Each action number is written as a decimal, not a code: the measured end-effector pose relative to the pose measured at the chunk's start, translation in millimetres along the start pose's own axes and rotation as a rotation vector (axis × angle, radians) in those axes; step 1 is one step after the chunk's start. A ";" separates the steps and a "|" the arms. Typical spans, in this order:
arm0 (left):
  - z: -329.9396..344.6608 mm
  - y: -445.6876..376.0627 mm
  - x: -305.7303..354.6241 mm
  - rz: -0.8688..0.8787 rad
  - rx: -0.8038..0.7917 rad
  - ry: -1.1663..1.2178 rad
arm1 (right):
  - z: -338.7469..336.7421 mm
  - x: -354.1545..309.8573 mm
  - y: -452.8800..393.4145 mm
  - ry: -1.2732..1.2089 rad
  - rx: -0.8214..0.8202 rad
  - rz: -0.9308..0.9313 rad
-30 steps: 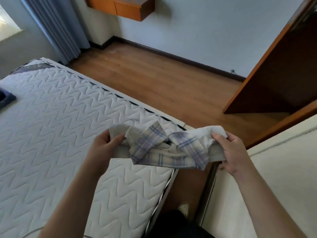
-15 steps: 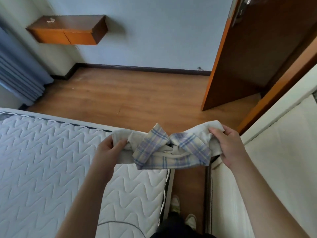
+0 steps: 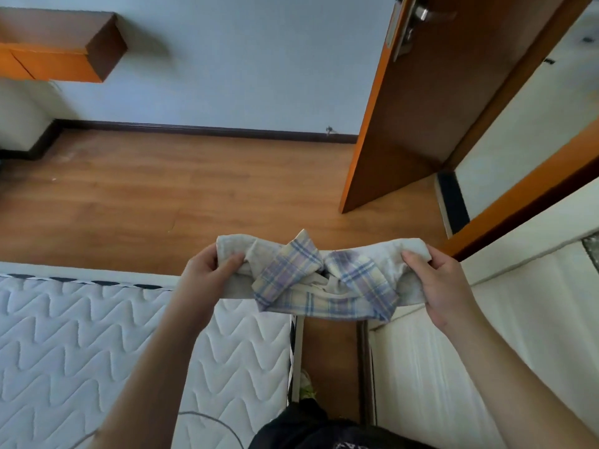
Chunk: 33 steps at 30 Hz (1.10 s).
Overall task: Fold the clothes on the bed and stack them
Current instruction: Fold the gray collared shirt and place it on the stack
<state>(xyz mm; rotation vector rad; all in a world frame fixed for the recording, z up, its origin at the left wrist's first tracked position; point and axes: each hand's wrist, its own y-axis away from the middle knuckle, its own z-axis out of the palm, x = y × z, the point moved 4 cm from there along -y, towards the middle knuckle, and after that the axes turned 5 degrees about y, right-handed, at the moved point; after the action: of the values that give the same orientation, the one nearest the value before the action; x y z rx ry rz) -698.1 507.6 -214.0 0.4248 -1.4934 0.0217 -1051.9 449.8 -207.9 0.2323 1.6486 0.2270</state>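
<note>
Two hands: both up in front of the body, one garment stretched between them.
Left hand (image 3: 207, 273): grips the left end of the folded shirt (image 3: 321, 280); thumb on top of the cloth, fingers curled under it.
Right hand (image 3: 437, 283): grips the right end; thumb on top, fingers wrapped round the edge.
Shirt: cream fabric with a blue and purple plaid collar, the two collar points meeting at the middle. Held level in the air, not resting on anything.
Shirt position: over the corner of the bed (image 3: 97, 345) and the strip of wooden floor (image 3: 181, 196) beside it.
Bed: white quilted mattress, lower left, dark piping along its far edge.
Right side: a pale panel (image 3: 453, 367) close to the bed, a narrow gap of floor between the two.
Background: open brown door (image 3: 431, 102) upper right, orange wall-mounted shelf (image 3: 61, 50) upper left, dark skirting along the blue-grey wall.
Bottom centre: dark clothing of the person, shoe tip visible in the gap.
</note>
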 end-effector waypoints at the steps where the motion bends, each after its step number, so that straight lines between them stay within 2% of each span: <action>1: 2.8 -10.9 1.4 -0.001 -0.012 0.006 | -0.5 -0.9 -6.4 0.007 0.007 0.004; 5: 14.4 -43.1 4.2 -0.043 -0.072 0.011 | -3.5 -0.3 -22.9 0.051 0.031 0.013; 8: 20.4 -62.4 7.4 -0.046 -0.059 -0.009 | -2.1 -1.5 -39.9 0.045 0.043 0.030; 15: 27.6 -85.2 14.1 -0.024 0.098 0.022 | 26.7 -27.1 -123.9 0.046 0.027 0.014; 20: 10.3 -86.9 23.0 -0.004 0.247 0.081 | 58.1 -42.3 -167.6 0.017 -0.092 0.011; 24: -9.3 -85.2 21.0 -0.035 0.297 0.237 | 91.8 -48.9 -188.4 0.025 -0.175 0.009; 33: -62.6 -90.3 5.7 -0.062 0.454 0.412 | 180.9 -71.6 -227.9 0.228 -0.447 -0.049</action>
<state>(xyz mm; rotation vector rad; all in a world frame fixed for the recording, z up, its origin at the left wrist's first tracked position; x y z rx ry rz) -613.1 440.5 -233.1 0.7811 -1.0598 0.3827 -869.1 212.7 -220.6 -0.1792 1.7769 0.5925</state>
